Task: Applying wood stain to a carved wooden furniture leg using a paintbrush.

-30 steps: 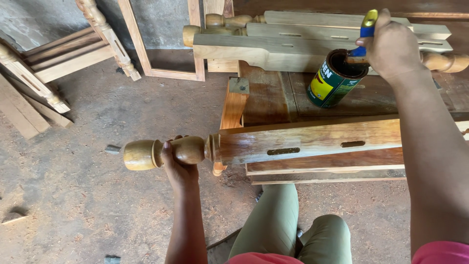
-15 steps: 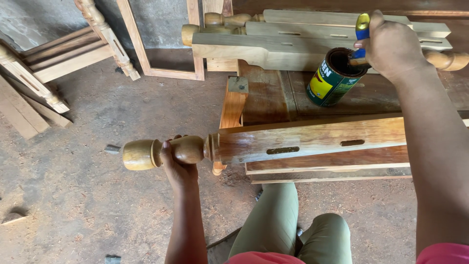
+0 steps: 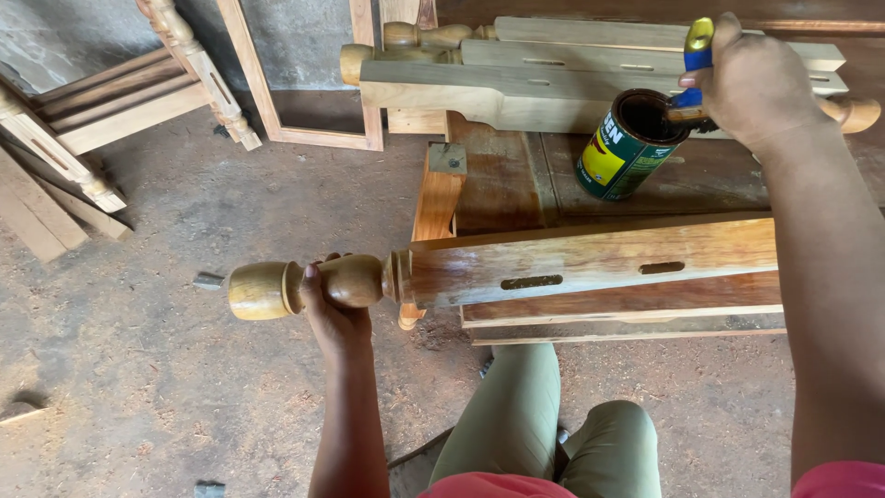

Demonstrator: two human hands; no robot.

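Our left hand (image 3: 334, 309) grips the turned end of the varnished post (image 3: 590, 263), whose long axis runs nine to three o'clock across the table (image 3: 516, 189). At one o'clock, our right hand (image 3: 756, 83) holds a brush (image 3: 696, 55) in the varnish can (image 3: 627, 143), nearer the post's far end.

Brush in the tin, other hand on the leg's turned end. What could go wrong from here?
1. The open tin stands on the workbench beside the right hand; a knock from hand or brush may tip it.
2. The left hand grips the glossy turned end of the leg; if that coat is wet, it could smudge or slip.
3. The floor looks dusty; grit may stick to the fresh finish.
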